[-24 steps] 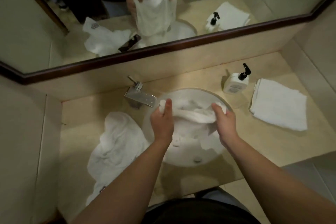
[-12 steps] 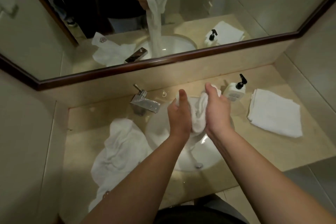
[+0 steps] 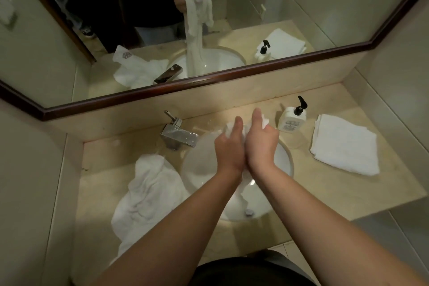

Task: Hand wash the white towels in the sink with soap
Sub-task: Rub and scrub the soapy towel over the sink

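I see the left hand (image 3: pixel 228 146) and right hand (image 3: pixel 261 144) pressed together, gripping a bunched white towel (image 3: pixel 241 189) above the sink (image 3: pixel 284 158); the soap bottle (image 3: pixel 291 118) stands behind the sink on the tabletop (image 3: pixel 325 183).

My left hand (image 3: pixel 228 146) and right hand (image 3: pixel 261 141) were pressed together side by side, thumbs pointing toward twelve o'clock, fingers curled round the towel (image 3: pixel 264 121) bunched between them. My bare forearms ran in from five and seven o'clock, wrists nearly touching.

Both hands (image 3: pixel 246 146) hide most of the wrung towel (image 3: pixel 264 121) between them
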Motion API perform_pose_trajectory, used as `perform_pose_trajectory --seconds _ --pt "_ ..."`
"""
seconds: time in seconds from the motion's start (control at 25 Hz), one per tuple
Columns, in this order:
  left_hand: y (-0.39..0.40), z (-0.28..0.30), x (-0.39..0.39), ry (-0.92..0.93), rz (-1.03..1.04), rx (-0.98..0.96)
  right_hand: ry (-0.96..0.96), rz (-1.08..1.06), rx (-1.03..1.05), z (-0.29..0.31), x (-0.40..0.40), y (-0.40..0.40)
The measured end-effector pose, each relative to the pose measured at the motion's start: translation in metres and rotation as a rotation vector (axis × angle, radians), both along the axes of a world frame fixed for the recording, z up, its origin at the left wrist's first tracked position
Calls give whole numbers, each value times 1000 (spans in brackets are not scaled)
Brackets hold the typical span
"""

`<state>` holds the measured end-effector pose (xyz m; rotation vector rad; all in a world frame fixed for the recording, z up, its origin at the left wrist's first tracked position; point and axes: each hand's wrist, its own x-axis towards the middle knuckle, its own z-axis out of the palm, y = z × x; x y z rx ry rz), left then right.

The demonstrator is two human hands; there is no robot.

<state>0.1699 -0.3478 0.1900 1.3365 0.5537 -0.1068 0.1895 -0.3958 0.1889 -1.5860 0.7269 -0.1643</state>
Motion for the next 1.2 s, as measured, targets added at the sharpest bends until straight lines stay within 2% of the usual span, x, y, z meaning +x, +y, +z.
perform_pose_trajectory --seconds 0.04,0.12,0.2,0.28,0.32,0.4,0.48,0.56,0.64,0.72,0.8,1.0,1.12,1.2 --pt "-4 2 -3 -19 -25 35 20 -25 47 1 10 -5" --pt "-4 5 6 10 42 60 55 78 30 0 10 -4" --pt "7 4 24 104 156 -36 -2 252 -29 0 -11 4" --pt "15 -1 28 128 140 -97 -76 329 -50 6 -23 6" --pt "12 -3 24 97 81 -75 -84 297 -76 8 -17 3" --pt "3 -5 12 16 -57 57 -34 102 -41 10 9 -5" --pt "3 -1 18 5 -45 168 -3 24 8 11 16 0" --pt "12 2 34 109 83 84 -79 154 -36 6 -4 16" --pt "15 0 35 134 110 26 -121 285 -25 6 -14 14" --pt "3 -7 21 44 -24 143 -72 215 -61 7 9 -2" --pt "-4 -8 15 -2 -104 171 -12 130 -44 5 28 -12" --pt "15 -6 42 55 44 40 -49 338 -47 2 2 8" --pt "14 -5 36 24 -10 84 -3 161 26 14 36 -14" --pt "26 1 42 54 87 159 19 107 90 19 50 -28"
